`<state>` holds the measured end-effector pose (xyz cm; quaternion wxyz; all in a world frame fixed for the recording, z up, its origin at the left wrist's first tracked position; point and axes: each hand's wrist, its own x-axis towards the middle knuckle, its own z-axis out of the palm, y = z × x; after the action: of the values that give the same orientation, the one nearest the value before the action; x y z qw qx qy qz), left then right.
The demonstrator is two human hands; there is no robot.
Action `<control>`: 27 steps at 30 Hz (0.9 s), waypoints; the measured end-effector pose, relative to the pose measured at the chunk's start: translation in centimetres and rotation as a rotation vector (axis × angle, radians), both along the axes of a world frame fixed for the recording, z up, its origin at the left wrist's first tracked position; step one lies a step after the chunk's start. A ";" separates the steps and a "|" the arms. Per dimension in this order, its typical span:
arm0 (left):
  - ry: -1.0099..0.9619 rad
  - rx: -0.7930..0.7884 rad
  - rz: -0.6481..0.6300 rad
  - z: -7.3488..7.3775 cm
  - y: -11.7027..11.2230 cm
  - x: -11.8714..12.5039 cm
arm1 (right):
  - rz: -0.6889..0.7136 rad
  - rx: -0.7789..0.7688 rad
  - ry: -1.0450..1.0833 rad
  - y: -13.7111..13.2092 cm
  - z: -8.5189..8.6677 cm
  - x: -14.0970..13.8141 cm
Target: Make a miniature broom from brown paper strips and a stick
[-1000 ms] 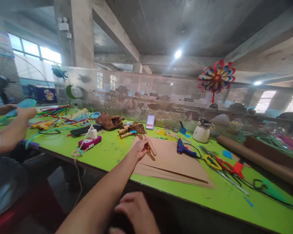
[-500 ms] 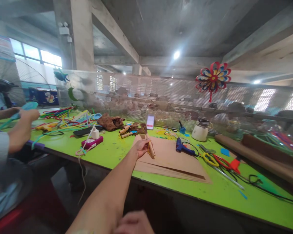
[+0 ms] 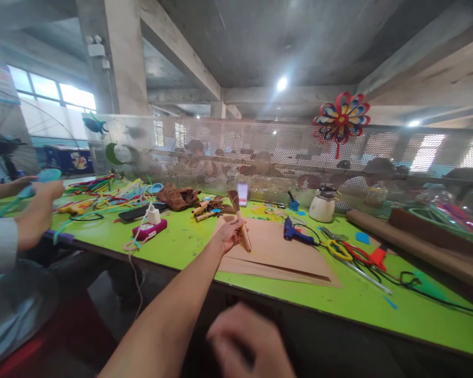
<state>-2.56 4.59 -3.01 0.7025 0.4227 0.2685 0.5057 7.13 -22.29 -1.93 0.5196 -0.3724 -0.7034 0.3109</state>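
My left hand (image 3: pixel 229 235) reaches out over the table with its fingers wrapped round a small brown paper roll (image 3: pixel 245 239). Dark brown fringe sticks up from the roll's top end, and thin yellow strands hang about it. Below it lies a stack of brown paper sheets (image 3: pixel 284 262). My right hand (image 3: pixel 256 341) is close to the camera at the bottom, in front of the table edge; its fingers look curled but are smeared by motion, and nothing can be made out in them.
On the green table (image 3: pixel 350 310), a blue glue gun (image 3: pixel 297 232) rests on the paper, with scissors (image 3: pixel 339 249) to its right. A phone (image 3: pixel 242 194) stands behind. Leftward are a magenta power strip (image 3: pixel 150 229) and colourful strips. Another person's hand (image 3: pixel 43 197) works at far left.
My right hand has risen and moved right into fuller view. The left hand keeps the paper roll in nearly the same place, now a little more upright, its fringe showing more.
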 end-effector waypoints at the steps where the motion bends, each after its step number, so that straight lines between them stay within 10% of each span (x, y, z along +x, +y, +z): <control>1: -0.003 0.024 0.002 0.2 -0.1 0.0 | -0.049 -0.021 0.015 2.8 0.0 0.8; 4: -0.034 0.120 0.021 1.2 -0.5 0.3 | -0.344 -0.041 0.079 11.1 0.6 3.8; 9: -0.031 0.266 -0.029 2.8 -1.3 0.9 | -0.398 0.061 0.070 19.1 2.9 6.0; 27: 0.225 0.559 -0.041 3.9 -3.6 0.1 | -0.162 -0.222 0.416 19.7 4.5 4.5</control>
<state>-2.44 1.04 0.87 0.5349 0.6584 0.1866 0.4955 11.64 -2.56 2.57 0.6322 -0.4103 -0.5109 0.4135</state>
